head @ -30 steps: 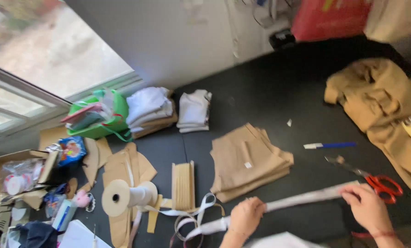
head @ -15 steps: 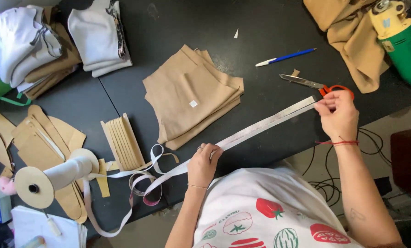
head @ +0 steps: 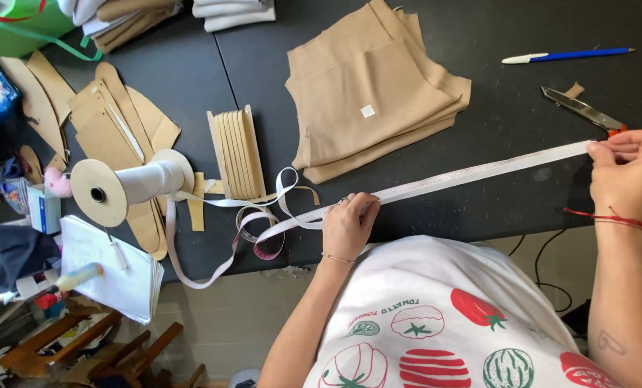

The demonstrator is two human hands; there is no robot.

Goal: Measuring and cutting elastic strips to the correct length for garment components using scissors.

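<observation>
A long white band of tape or elastic (head: 472,173) lies stretched across the black table (head: 184,86). My left hand (head: 348,226) pins it against the table near the front edge. My right hand (head: 624,172) pinches its far end at the right. The slack part loops left in curls to a white spool (head: 131,183) lying on its side. Scissors with a red handle (head: 581,110) lie just above my right hand, partly hidden by it.
A stack of folded tan fabric pieces (head: 371,86) lies above the band. Tan strips (head: 236,151) and cardboard pattern pieces (head: 113,115) sit at left. A blue pen (head: 566,55) lies at upper right. A white notebook (head: 113,269) overhangs the front edge; a green bag (head: 19,25) is at top left.
The camera has tilted down and closer to the table. Both hands still hold the band stretched, now lying flatter along the table's front edge.
</observation>
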